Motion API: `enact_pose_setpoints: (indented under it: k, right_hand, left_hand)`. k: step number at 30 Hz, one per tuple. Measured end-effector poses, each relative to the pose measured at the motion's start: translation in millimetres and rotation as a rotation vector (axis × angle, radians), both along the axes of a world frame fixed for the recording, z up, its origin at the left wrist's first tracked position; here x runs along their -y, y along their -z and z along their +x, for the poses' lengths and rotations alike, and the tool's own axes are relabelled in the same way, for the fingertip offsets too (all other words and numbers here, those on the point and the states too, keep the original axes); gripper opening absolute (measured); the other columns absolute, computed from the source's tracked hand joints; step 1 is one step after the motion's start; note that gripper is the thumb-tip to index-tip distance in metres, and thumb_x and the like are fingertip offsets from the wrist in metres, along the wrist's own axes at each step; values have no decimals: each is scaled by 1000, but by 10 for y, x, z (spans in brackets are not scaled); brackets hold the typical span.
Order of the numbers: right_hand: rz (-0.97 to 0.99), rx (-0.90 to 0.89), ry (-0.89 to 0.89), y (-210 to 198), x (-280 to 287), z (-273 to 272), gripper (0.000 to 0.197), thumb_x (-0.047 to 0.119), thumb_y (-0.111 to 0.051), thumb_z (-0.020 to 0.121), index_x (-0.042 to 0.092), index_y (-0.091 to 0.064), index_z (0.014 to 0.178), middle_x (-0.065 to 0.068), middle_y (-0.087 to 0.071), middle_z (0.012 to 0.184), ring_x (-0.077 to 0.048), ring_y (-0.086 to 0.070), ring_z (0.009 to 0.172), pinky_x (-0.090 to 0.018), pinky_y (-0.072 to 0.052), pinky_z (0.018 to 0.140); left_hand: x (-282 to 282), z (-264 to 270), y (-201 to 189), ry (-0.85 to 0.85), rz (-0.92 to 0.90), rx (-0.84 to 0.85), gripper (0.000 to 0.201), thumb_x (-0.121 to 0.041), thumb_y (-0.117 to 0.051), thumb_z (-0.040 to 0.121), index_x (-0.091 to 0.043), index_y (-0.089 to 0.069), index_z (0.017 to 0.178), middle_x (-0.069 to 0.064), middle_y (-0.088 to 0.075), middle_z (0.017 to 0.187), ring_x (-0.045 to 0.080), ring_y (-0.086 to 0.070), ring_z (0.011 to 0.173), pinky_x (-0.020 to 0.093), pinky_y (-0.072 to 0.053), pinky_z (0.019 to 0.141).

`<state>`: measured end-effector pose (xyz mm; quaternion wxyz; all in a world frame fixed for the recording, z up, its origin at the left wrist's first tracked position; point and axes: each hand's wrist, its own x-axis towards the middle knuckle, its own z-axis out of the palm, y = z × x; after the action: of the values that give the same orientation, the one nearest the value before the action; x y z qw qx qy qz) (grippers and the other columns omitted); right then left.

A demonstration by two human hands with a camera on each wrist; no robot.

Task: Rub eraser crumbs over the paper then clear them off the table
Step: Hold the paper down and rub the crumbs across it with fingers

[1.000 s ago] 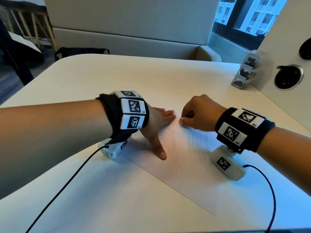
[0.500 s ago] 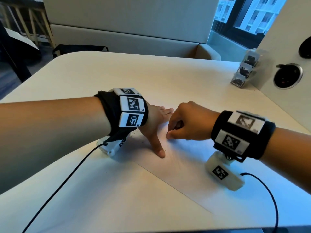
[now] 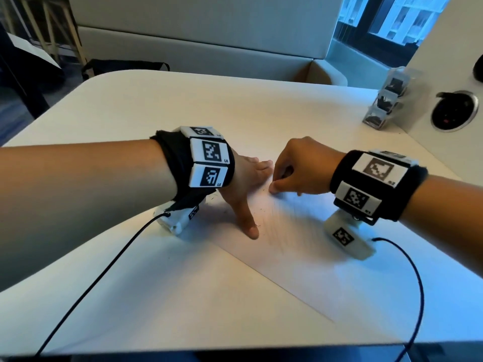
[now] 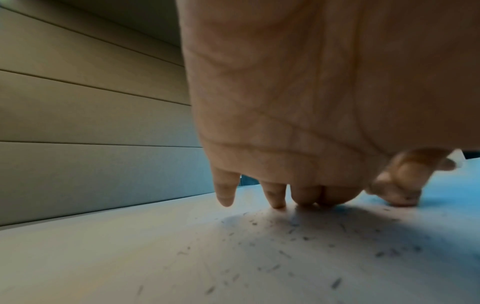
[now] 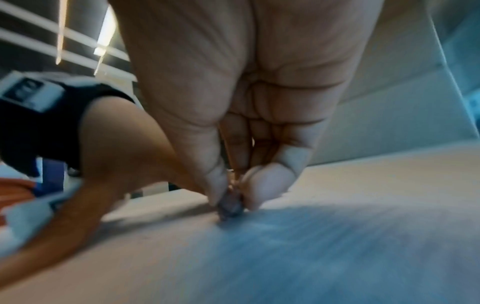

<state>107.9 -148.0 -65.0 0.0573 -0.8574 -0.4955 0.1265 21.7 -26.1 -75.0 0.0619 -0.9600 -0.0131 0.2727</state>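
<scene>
A white sheet of paper [image 3: 300,246] lies on the pale table [image 3: 183,108], marked with faint pencil strokes. My left hand [image 3: 248,189] presses flat on the paper's left part, fingers spread and thumb pointing toward me. My right hand [image 3: 295,171] pinches a small dark grey eraser [image 5: 230,206] between thumb and fingertips, its tip down on the paper just right of the left hand. Dark eraser crumbs [image 4: 298,236] lie scattered on the paper under and around the left hand [image 4: 298,123]; a few crumbs [image 3: 261,210] show in the head view.
A stack of small clear boxes [image 3: 386,100] stands at the table's back right, beside a white panel with a round socket [image 3: 454,111]. Black cables [image 3: 104,270] run from both wrists toward the near edge. A cushioned bench [image 3: 196,30] lies beyond the table.
My right hand slid left and toward me along the paper, then shifted slightly back right, keeping the eraser on the sheet. The left hand stayed pressed in place.
</scene>
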Motion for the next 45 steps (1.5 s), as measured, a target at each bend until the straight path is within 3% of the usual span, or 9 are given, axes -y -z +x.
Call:
enact_pose_setpoints:
  k: [5, 11, 15, 21, 25, 30, 34, 38, 45]
  right_hand:
    - [-71, -161, -135, 15, 74, -327, 12, 31, -77, 81, 19, -80, 80, 2, -75, 68, -3, -68, 52, -15, -52, 55]
    - [17, -17, -13, -9, 41, -92, 14, 28, -77, 81, 14, -78, 77, 5, -71, 61, -7, -67, 51, -24, -54, 60]
    - [-108, -177, -147, -22, 84, -354, 14, 32, -78, 79, 18, -80, 79, 1, -75, 68, -4, -68, 52, -22, -58, 62]
    - [19, -56, -93, -21, 30, -241, 13, 31, -79, 78, 18, -79, 76, 9, -68, 57, 1, -60, 46, -22, -53, 62]
    - [-159, -205, -214, -62, 105, -424, 13, 31, -79, 80, 18, -80, 78, 6, -72, 62, 1, -62, 47, -13, -49, 55]
    - [-4, -29, -141, -40, 35, -298, 14, 32, -79, 80, 18, -81, 81, 3, -76, 72, -3, -63, 55, -23, -55, 64]
    - [-153, -171, -246, -56, 150, -470, 13, 31, -78, 80, 18, -80, 81, -1, -76, 70, -13, -68, 58, -17, -52, 58]
    - [-74, -84, -234, -47, 99, -374, 15, 34, -79, 80, 19, -81, 82, 6, -73, 66, -9, -65, 55, -16, -50, 57]
    - [-181, -177, -325, -51, 211, -499, 11, 31, -79, 80, 21, -80, 84, 5, -75, 73, -14, -70, 67, -25, -55, 64]
  left_hand:
    - [74, -80, -94, 41, -156, 36, 90, -65, -70, 71, -42, -27, 148, -13, -16, 159, 5, -10, 143, 22, -11, 107]
    - [61, -43, -36, 11, 28, 14, 130, -76, -66, 64, -23, 11, 154, -6, 10, 162, 15, 3, 149, 42, -8, 119]
    - [77, -80, -84, 56, -170, 40, 89, -65, -71, 70, -43, -31, 146, -11, -18, 158, 9, -9, 146, 28, -12, 112]
    - [71, -68, -67, 12, -83, 38, 110, -71, -72, 62, -38, -17, 151, -12, -8, 160, 16, -17, 145, 39, -19, 116]
    - [91, -78, -105, 48, -218, 25, 76, -59, -75, 70, -47, -43, 138, -18, -34, 132, 4, -23, 131, 24, -14, 110]
    - [45, -61, -56, -7, -67, -5, 119, -79, -75, 45, -42, -25, 147, -12, -20, 156, 16, -27, 141, 44, -27, 115]
    - [71, -66, -59, -3, -66, -10, 124, -72, -77, 52, -34, -16, 153, -10, -14, 156, 11, -17, 141, 39, -13, 119]
    - [52, -54, -44, -13, -65, -38, 119, -82, -74, 39, -39, -35, 143, -7, -28, 155, 18, -30, 140, 41, -27, 115]
    - [59, -49, -32, -9, -17, 16, 144, -76, -77, 45, -27, 2, 155, -2, -4, 162, 18, -9, 148, 39, -12, 117]
